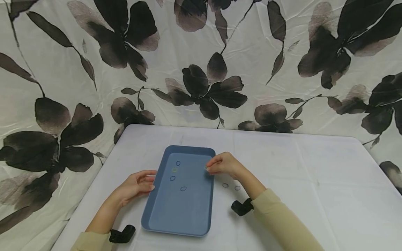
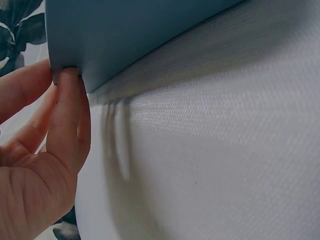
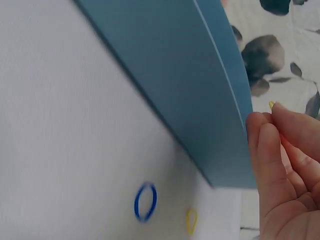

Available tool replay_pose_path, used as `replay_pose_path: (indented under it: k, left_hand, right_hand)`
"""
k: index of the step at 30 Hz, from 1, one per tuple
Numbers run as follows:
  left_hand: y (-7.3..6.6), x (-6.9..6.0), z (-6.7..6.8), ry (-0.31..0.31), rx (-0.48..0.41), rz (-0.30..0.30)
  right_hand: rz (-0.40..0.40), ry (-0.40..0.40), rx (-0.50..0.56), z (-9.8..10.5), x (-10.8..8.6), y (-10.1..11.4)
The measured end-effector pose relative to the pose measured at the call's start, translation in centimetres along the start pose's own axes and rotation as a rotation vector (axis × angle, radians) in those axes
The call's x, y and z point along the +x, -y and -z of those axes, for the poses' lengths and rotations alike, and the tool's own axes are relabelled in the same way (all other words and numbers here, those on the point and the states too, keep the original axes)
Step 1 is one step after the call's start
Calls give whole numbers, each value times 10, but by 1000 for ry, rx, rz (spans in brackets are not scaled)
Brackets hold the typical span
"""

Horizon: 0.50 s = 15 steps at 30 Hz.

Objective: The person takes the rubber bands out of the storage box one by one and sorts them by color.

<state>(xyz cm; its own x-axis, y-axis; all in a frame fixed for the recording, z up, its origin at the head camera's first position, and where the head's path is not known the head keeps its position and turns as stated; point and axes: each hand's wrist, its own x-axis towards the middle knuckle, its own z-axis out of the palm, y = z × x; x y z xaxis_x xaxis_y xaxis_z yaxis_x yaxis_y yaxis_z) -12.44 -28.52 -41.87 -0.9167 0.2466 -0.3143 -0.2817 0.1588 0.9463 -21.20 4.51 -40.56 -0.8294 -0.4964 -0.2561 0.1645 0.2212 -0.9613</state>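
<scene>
My left hand point(image 1: 135, 186) rests its thumb and fingertips against the left edge of the blue tray point(image 1: 179, 228). Seen from the left wrist, the fingertips point(image 2: 67, 82) meet the tray's outer wall. My right hand point(image 1: 226, 164) hovers over the tray's right rim, pinching a small yellow rubber band point(image 3: 272, 105) between thumb and fingers, which mostly cover it. Inside the tray, a yellow-green band point(image 1: 174, 170) lies among several dark thin bands, one of them a lone band point(image 1: 183, 188) lower down.
Right of the tray, two dark bands, a nearer one point(image 1: 225, 185) and a farther one point(image 1: 237, 188), lie on the white table point(image 1: 282, 167). The right wrist view shows a blue band point(image 3: 145, 202) and a yellow band point(image 3: 191, 221) there. Floral cloth point(image 1: 194, 45) hangs behind.
</scene>
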Motion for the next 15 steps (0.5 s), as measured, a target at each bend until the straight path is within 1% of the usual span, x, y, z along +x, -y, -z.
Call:
replay_pose_path:
  k: [4, 9, 15]
  left_hand:
    - [1, 1, 0, 4, 6, 2]
    - [3, 2, 1, -3, 9, 3]
    - [3, 2, 4, 10, 13, -15]
  right_hand:
    - [-15, -19, 7, 13, -3, -5]
    - [-27, -63, -24, 30, -6, -7]
    - [-65, -97, -27, 45, -11, -10]
